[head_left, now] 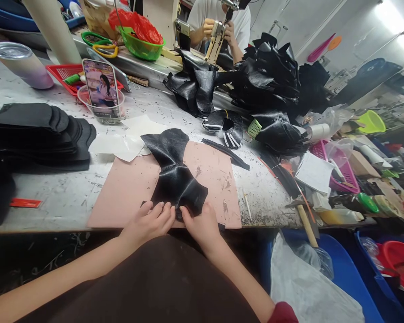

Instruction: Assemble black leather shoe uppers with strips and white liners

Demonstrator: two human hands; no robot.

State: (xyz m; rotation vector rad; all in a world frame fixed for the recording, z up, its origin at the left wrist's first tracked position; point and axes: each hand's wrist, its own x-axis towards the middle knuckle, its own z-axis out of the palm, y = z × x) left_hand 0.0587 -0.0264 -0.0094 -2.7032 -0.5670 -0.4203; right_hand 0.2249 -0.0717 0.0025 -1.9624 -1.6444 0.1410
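A black leather piece [180,188], joined by a seam across its narrow middle, lies on a pink board [121,193] at the table's front edge. My left hand [151,222] rests at its near left edge, fingers stretched out and touching the leather. On the near right edge, my right hand [204,226] pinches the leather, its thumb on top and the other fingers partly hidden. Beyond the leather piece are white paper sheets [119,146]. Narrow black strips [227,152] lie across the board's far right corner.
Black pieces are stacked at left [37,134]. A phone [101,85] leans in a clear cup near a tumbler [23,65]. Black leather heaps [265,72] lie at the back, where another person's hands [218,30] work at a machine. A hammer [306,224] overhangs the right edge.
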